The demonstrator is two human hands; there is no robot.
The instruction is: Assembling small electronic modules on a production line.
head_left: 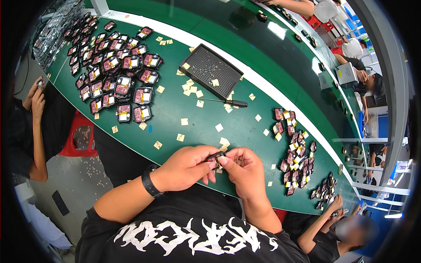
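Near the front edge of the green bench, my left hand [184, 168] grips a small black device housing with a reddish circuit board [213, 161] inside. My right hand [246, 168] is closed at its right end, thumb pressed on the board side. The fingers cover much of the housing, so fine parts under the thumb cannot be made out. Small cream paper squares [180, 137] lie scattered on the bench just beyond my hands. Farther off rests a screwdriver [237, 103] with a black handle, its thin shaft pointing left.
A large pile of similar open housings [124, 86] covers the left of the bench; another group [298, 160] lies right. A black perforated tray [193, 60] holds tiny bright bits. Co-workers sit at left and right; a red stool [79, 149] stands left. Clear plastic packaging [57, 33] fills the far-left corner.
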